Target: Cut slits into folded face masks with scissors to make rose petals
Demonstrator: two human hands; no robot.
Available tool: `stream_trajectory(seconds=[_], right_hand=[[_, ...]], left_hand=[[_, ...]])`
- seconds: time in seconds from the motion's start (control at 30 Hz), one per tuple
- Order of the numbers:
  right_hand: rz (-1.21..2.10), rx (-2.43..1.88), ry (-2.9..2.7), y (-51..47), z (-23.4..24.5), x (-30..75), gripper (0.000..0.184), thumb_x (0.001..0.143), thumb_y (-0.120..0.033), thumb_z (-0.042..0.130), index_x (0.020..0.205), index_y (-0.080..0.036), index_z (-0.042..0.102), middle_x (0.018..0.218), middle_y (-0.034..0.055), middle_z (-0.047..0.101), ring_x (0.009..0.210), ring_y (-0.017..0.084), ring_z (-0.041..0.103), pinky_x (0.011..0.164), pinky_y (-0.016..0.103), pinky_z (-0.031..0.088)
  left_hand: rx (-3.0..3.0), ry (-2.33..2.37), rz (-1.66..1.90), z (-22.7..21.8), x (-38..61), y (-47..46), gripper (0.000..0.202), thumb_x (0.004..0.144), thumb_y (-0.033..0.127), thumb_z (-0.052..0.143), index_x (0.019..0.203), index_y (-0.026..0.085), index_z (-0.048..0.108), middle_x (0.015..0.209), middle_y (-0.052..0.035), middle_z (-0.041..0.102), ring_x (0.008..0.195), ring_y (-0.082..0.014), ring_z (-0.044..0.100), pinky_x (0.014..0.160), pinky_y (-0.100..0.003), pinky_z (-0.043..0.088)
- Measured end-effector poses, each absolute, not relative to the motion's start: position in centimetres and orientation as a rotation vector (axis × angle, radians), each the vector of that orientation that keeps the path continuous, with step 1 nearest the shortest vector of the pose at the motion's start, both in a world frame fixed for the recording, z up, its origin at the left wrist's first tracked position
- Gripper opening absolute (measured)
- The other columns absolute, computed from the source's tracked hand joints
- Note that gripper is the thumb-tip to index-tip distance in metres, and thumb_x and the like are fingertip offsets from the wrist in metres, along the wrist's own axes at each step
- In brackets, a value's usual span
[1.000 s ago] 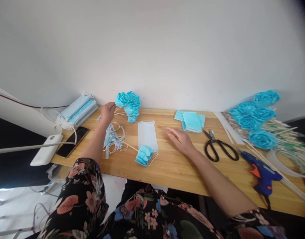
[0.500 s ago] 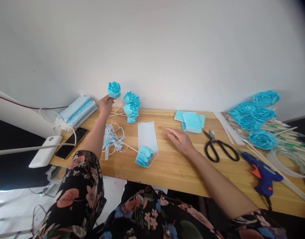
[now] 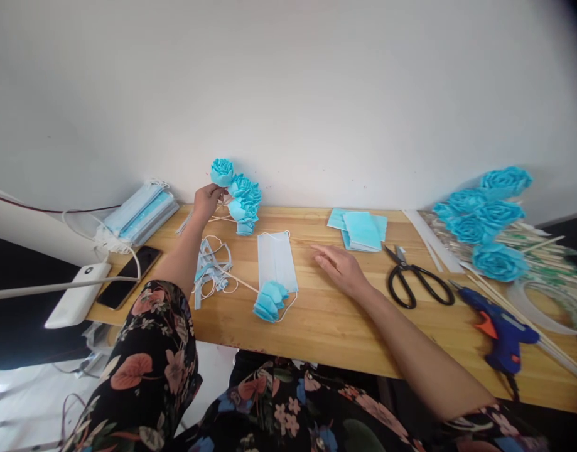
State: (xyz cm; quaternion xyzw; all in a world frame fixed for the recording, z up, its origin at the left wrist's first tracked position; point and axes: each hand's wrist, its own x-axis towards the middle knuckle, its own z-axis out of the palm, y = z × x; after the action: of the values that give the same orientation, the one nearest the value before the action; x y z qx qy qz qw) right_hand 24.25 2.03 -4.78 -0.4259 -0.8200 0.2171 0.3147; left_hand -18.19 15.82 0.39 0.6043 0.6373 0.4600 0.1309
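My left hand [image 3: 209, 199] pinches a blue flower [image 3: 221, 172] just below its bloom, at the back left of the table. Right beside it lies a cluster of similar blue flowers [image 3: 245, 202] on thin sticks. My right hand [image 3: 339, 267] rests on the wood with fingers stretched out, holding nothing. Between my hands is a white-side-up face mask [image 3: 275, 260], and a smaller blue flower [image 3: 270, 301] on a stick overlaps its lower edge. Cut mask strips and ear loops [image 3: 210, 270] lie in a heap near my left forearm.
Folded blue pieces [image 3: 363, 229], black scissors [image 3: 404, 276] and a blue glue gun [image 3: 498, 326] lie to the right. Further right are more blue flowers [image 3: 498, 216] and sticks. Stacked masks [image 3: 142, 213], a phone [image 3: 128, 276] and a white power bank [image 3: 78, 295] with a cable sit left.
My left hand has moved the blue flower slightly right and down, closer to the flower cluster. My right hand stays on the table. The view has shifted slightly.
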Motion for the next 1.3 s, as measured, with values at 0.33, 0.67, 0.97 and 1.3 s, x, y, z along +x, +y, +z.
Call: stream_trajectory(seconds=[0.33,0.67,0.97,1.3], right_hand=[[0.569,-1.136,-2.146,2.0,-4.6,24.2,0.045,0.105,-0.046,0.042,0.130,-0.024,0.071,0.101,0.0091,0.080,0.095,0.028,0.075,0.086,0.044,0.058],[0.578,-1.163,-2.145,2.1,-4.6,24.4,0.046,0.105,-0.046,0.041,0.130,-0.022,0.071,0.102,0.0086,0.081,0.097,0.027,0.075,0.088,0.041,0.057],[0.567,-1.161,-2.155,2.1,-4.5,24.4,0.044,0.105,-0.044,0.042,0.130,-0.024,0.072,0.103,0.0085,0.081,0.099,0.027,0.076,0.089,0.041,0.057],[0.557,-1.171,-2.155,2.2,-4.7,24.3,0.043,0.104,-0.042,0.044,0.128,-0.022,0.073,0.102,0.0093,0.080,0.096,0.026,0.075,0.086,0.040,0.057]], left_hand=[[1.811,1.934,1.457,0.0,-18.2,16.3,0.029,0.084,0.029,0.044,0.085,0.018,0.071,0.077,-0.0050,0.072,0.072,-0.0187,0.064,0.077,-0.031,0.048],[1.744,2.028,1.268,-1.1,-18.0,17.1,0.023,0.080,0.027,0.046,0.077,0.018,0.067,0.076,-0.0057,0.072,0.074,-0.0208,0.065,0.078,-0.031,0.049],[1.757,2.081,1.281,-1.3,-17.5,17.5,0.024,0.085,0.032,0.048,0.072,0.019,0.064,0.074,-0.0067,0.071,0.078,-0.0234,0.066,0.078,-0.033,0.048],[1.742,2.119,1.275,-1.7,-17.3,17.4,0.023,0.087,0.034,0.051,0.073,0.020,0.064,0.075,-0.0067,0.072,0.078,-0.0243,0.067,0.078,-0.033,0.048]])
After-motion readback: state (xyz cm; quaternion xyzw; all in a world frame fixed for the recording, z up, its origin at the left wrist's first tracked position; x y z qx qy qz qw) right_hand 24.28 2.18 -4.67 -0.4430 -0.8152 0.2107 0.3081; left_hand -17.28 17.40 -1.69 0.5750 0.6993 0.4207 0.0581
